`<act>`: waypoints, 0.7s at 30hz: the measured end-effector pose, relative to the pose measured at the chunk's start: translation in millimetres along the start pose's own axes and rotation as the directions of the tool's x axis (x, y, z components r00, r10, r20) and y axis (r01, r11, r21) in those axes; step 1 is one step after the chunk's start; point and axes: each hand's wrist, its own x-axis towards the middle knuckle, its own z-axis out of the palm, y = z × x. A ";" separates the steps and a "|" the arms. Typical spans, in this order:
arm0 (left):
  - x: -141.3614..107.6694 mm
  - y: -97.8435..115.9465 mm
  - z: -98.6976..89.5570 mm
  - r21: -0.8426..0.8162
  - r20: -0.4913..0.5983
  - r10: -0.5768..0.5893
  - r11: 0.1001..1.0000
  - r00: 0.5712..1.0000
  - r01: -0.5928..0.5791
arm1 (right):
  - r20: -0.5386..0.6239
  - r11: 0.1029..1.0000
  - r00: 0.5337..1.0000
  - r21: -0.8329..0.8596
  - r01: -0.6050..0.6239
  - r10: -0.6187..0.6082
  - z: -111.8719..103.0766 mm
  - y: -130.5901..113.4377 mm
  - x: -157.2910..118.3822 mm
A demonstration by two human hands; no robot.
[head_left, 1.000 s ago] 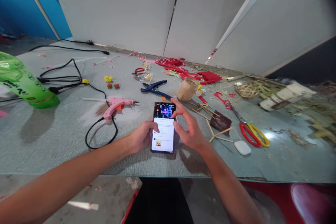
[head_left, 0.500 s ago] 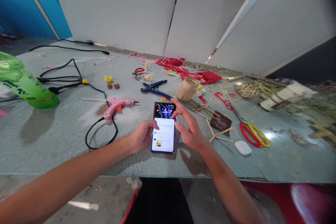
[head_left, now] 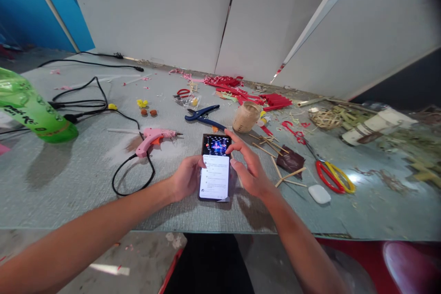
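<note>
A smartphone [head_left: 216, 177] with a lit screen is in front of me, a dark picture at its top and lines of text on white below. My left hand [head_left: 188, 177] grips its left edge, thumb over the screen and the other fingers partly hidden behind. At the right edge, my right hand [head_left: 248, 170] has its bent fingers on the upper corner and its thumb beside the screen. Just beyond the phone lie dark blue pliers [head_left: 202, 115]. Left of it rests a pink glue gun [head_left: 155, 140], nozzle towards my hands.
A green bottle [head_left: 37, 110] stands at left near black cables [head_left: 98, 94]. Beyond my right hand are a jar [head_left: 246, 117], thin sticks [head_left: 280, 177], scissors with red and yellow handles [head_left: 332, 177] and a white case [head_left: 319, 194]. Red strips [head_left: 237, 92] lie by the wall.
The text on the lower screen has scrolled, and the small yellow picture is gone from it. My left thumb has drawn back towards the phone's left edge. My right hand has hardly moved.
</note>
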 end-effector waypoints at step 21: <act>2.9 -0.8 -5.7 -0.024 0.089 0.029 0.999 0.996 -0.027 | -0.130 0.991 0.984 -0.070 0.111 -0.119 -0.3 -3.1 4.5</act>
